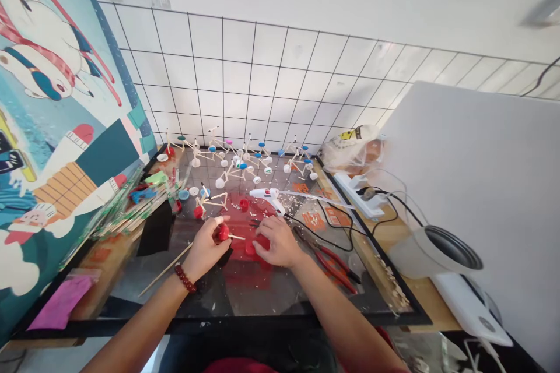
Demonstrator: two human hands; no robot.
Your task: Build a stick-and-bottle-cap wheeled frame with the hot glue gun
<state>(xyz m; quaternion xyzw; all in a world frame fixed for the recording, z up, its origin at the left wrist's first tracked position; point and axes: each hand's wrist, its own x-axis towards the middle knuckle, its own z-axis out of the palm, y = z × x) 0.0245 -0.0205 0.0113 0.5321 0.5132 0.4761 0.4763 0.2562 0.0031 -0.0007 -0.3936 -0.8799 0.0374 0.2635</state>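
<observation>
Evidently a good share of the work is done: several stick-and-cap models (242, 166) stand in the upper middle of the frame, and they look complete. One more model with a red cap (198, 211) stands nearer, left of centre. By contrast, the piece in hand seems barely begun, since only one short stick (237, 237) shows in its red bottle cap (224, 232). Loose material appears to be left over too: another loose cap (244, 205) near the centre and a bundle of sticks (131, 210) at the left.

That red bottle cap sits at the centre of the frame, pinched in the fingers of the left hand (209, 247), its stick pointing toward the right hand (279, 242). The hands are apart. The right one is loosely curled beside a second loose red cap (249, 247); whether it grips that cap I cannot tell. Just above it lies a white glue gun (275, 202).
</observation>
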